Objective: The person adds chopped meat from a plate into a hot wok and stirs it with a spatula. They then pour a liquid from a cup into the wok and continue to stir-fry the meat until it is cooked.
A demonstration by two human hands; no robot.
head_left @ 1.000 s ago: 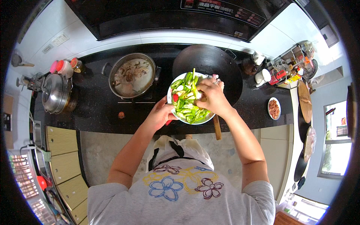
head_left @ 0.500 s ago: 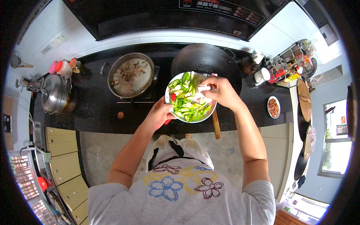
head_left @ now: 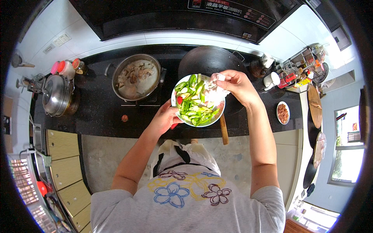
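My left hand [head_left: 165, 117] grips the near left rim of a round white dish [head_left: 222, 112], holding it up in front of the wok. Sliced green peppers [head_left: 196, 108], with one red bit among them, fill most of the dish, and pale white pieces lie at its right side. Between the fingertips of my right hand [head_left: 239, 86], at the dish's far right edge, is a pinched pale white piece [head_left: 218, 77]; its kind is not clear. Behind and partly hidden by the dish sits a dark wok [head_left: 208, 58]. A wooden handle [head_left: 224, 130] sticks out below the dish.
To the left, a steel pot [head_left: 159, 75] of cloudy broth stands on the stove. A lidded steel pot [head_left: 54, 97] and red-topped jars [head_left: 67, 69] sit farther left. At right are a small plate of raw meat strips [head_left: 283, 112], a white mug [head_left: 272, 79] and a bottle rack [head_left: 303, 66].
My right hand has moved up and slightly right from over the dish, lifting the pale piece to the rim. More white pieces show beneath it. My left hand and the dish stay nearly still.
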